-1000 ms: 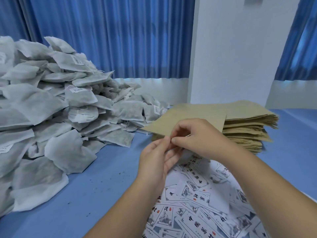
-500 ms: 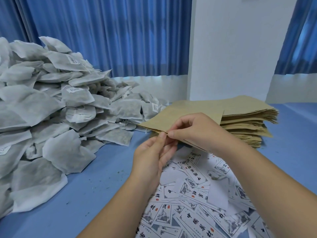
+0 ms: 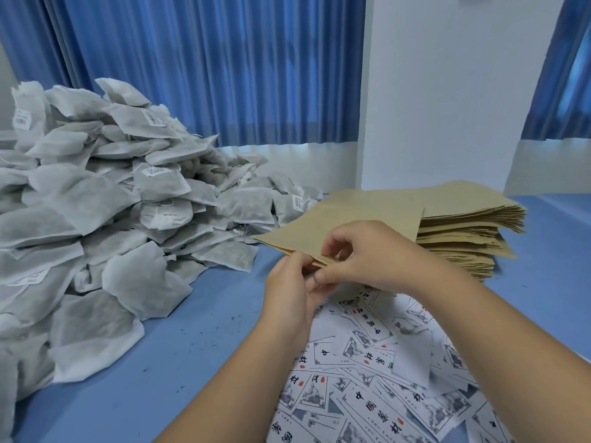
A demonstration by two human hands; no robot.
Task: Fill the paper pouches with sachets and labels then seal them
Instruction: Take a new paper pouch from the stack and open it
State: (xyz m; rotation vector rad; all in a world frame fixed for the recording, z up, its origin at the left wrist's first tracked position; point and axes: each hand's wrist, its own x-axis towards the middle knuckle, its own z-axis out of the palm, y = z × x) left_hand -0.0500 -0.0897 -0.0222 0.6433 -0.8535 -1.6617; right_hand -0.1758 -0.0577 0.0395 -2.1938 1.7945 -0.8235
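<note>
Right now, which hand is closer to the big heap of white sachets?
Left. The left hand sits just right of the heap; the right hand is farther right, beyond it.

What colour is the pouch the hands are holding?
Plain tan brown, no print; the pouch shows best in the head view.

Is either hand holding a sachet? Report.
No: the left hand and right hand both pinch the pouch edge, while the sachets lie piled apart on the left.

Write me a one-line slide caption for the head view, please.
Left hand and right hand pinch the edge of a pouch, amid sachets, a pouch stack and labels on a blue table.
</note>
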